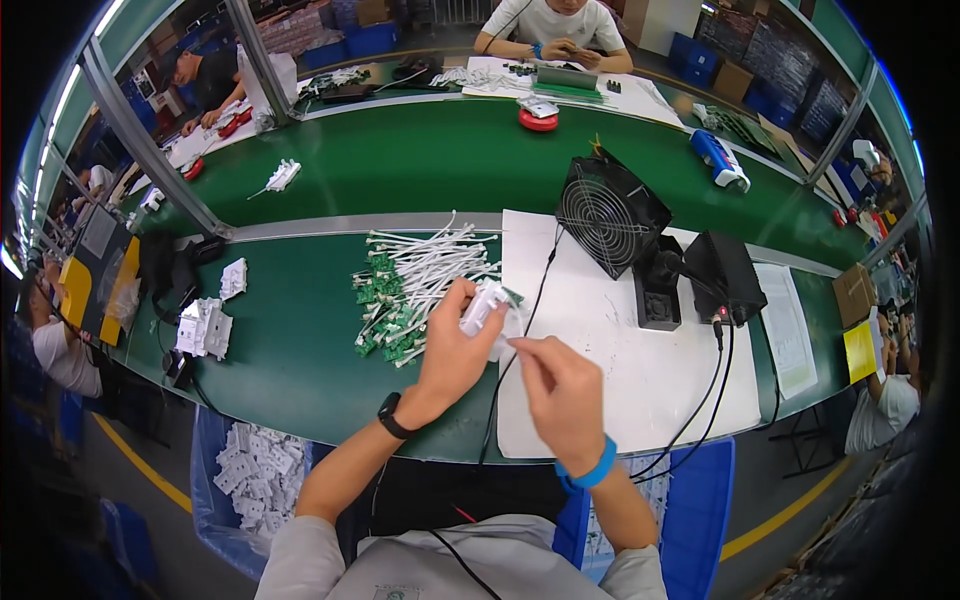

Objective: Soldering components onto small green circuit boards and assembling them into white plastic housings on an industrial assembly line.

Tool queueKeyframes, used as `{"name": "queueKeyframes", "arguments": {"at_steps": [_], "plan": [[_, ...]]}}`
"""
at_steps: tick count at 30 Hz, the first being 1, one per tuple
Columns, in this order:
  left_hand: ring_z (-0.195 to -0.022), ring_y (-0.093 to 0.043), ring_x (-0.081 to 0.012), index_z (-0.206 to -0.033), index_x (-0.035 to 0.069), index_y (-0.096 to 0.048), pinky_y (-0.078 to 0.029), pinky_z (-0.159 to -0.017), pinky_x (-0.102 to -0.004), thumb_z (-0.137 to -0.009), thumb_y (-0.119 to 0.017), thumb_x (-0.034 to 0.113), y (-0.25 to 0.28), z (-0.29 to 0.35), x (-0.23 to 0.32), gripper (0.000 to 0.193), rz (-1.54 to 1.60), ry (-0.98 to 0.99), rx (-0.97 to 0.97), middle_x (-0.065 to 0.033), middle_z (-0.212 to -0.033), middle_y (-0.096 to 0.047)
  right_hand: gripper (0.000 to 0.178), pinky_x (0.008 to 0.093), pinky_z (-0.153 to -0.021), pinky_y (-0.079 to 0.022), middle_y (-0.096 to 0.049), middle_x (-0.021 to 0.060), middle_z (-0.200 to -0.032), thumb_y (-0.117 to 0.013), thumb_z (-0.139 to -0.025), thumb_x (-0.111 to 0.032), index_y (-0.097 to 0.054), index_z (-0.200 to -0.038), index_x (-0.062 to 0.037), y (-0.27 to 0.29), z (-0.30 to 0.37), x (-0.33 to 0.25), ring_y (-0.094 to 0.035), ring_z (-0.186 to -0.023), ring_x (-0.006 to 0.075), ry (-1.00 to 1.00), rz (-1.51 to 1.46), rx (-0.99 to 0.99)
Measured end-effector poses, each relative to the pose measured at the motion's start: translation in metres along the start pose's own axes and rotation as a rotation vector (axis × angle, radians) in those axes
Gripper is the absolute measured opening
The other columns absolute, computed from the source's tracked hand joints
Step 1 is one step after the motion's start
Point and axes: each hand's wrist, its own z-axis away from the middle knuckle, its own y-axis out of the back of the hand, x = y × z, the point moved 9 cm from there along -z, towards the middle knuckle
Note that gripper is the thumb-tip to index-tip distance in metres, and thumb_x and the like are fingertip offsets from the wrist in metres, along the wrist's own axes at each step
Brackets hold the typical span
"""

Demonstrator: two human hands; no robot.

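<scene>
Over the middle of the bench, my left hand (453, 335) is closed around a white plastic housing (481, 309), thumb across its face. A bit of green circuit board shows at the housing's right side. My right hand (560, 395), just right of it and nearer me, pinches a white cable (514, 326) that runs from the housing; its far end is hidden by the fingers. Behind and left of my left hand lies a heap of white cables with small green circuit boards (410, 285).
A black fan (612, 215) and black boxes (727, 275) stand on white paper (620, 370) at right. White housings (204, 328) are stacked at left. Below sits a bin of white parts (262, 475). Beyond the bench runs a green conveyor belt (400, 160); people work across it.
</scene>
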Motion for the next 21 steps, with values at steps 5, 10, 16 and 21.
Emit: {"name": "queueKeyframes", "arguments": {"at_steps": [5,10,16,21], "plan": [[-0.072,-0.052,-0.0074,-0.095,0.000,-0.055,-0.043,-0.060,-0.0275,-0.096,-0.070,0.011,-0.039,-0.004,0.004,0.018,0.245,0.116,-0.055,-0.0048,-0.082,-0.063,0.022,0.0330,-0.061,-0.051,-0.067,0.0143,-0.081,-0.068,-0.088,0.008,-0.061,-0.108,0.0035,-0.010,0.010,0.013,-0.063,-0.065,0.0224,-0.026,-0.078,0.119],[-0.077,-0.056,-0.0065,-0.097,0.000,-0.059,-0.045,-0.065,-0.0247,-0.096,-0.071,0.012,-0.066,-0.004,-0.004,0.017,0.350,0.176,-0.170,-0.0040,-0.085,-0.065,0.019,0.0371,-0.064,-0.053,-0.067,0.0168,-0.087,-0.068,-0.089,0.006,-0.060,-0.105,0.0017,-0.004,0.014,0.028,-0.067,-0.071,0.0287,-0.058,-0.078,0.059],[-0.080,-0.062,-0.0062,-0.099,-0.002,-0.065,-0.048,-0.068,-0.0230,-0.093,-0.076,0.012,-0.077,-0.006,-0.018,0.019,0.365,0.278,-0.285,-0.0044,-0.087,-0.070,0.014,0.0363,-0.064,-0.054,-0.069,0.0148,-0.087,-0.069,-0.090,0.002,-0.061,-0.101,0.0013,0.019,0.015,0.044,-0.069,-0.071,0.0250,-0.083,-0.131,0.055],[-0.069,-0.061,-0.0072,-0.089,-0.006,-0.071,-0.049,-0.062,-0.0254,-0.088,-0.080,0.019,-0.069,-0.015,-0.021,0.026,0.063,0.224,-0.427,-0.0061,-0.076,-0.071,0.022,0.0270,-0.057,-0.046,-0.064,0.0064,-0.070,-0.070,-0.096,-0.011,-0.057,-0.109,0.0013,0.114,0.010,0.142,-0.059,-0.060,0.0131,-0.369,-0.037,0.426]]}}
